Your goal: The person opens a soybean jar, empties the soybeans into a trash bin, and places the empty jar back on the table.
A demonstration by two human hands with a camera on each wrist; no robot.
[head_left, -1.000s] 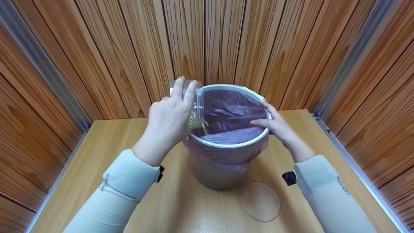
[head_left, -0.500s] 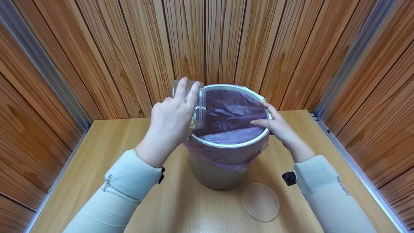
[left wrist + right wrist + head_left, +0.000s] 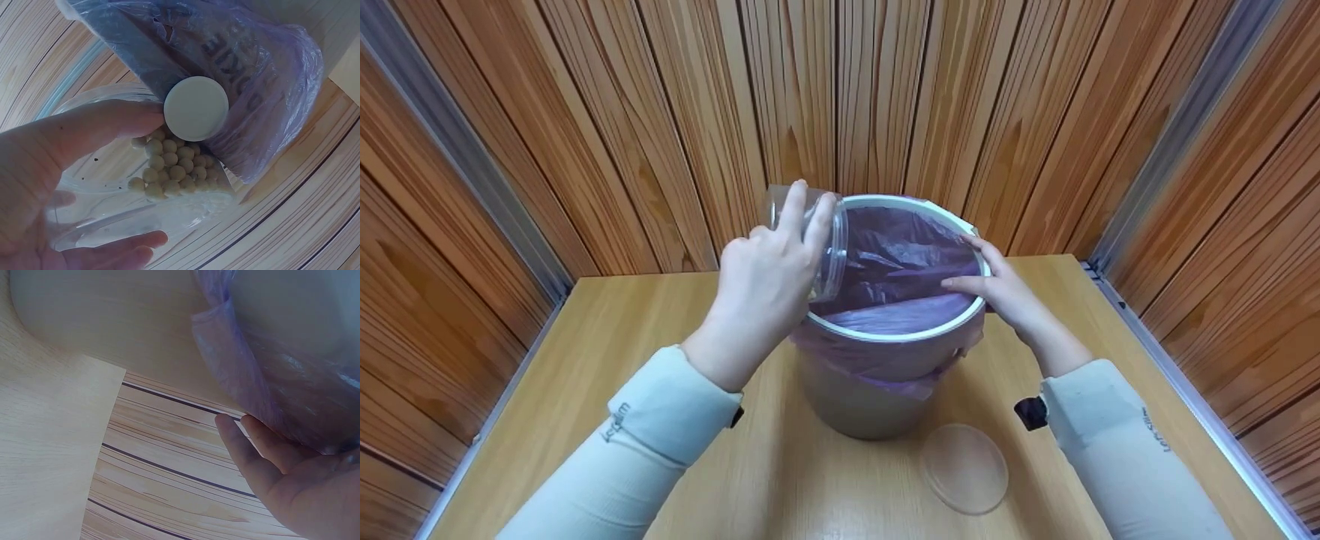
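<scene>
One tilted jar (image 3: 831, 259) lies between spread fingers (image 3: 793, 211) of the left hand (image 3: 765, 277).

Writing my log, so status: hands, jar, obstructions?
Left hand grips jar, tipped over bin; beads inside. Right hand holds bin. Lid on table, apparently out of the way.

The head view is evenly lit and fairly sharp; a pale sheen marks the surface (image 3: 840, 499) at 6 o'clock, soft shadows flank the bin (image 3: 862, 411) toward 5 and 7, and highlights crease the liner (image 3: 907, 259). Both wrist views are dimmer and hazier, with faint reflections along the jar (image 3: 140, 222) and glints at 3 o'clock in the right one.
</scene>
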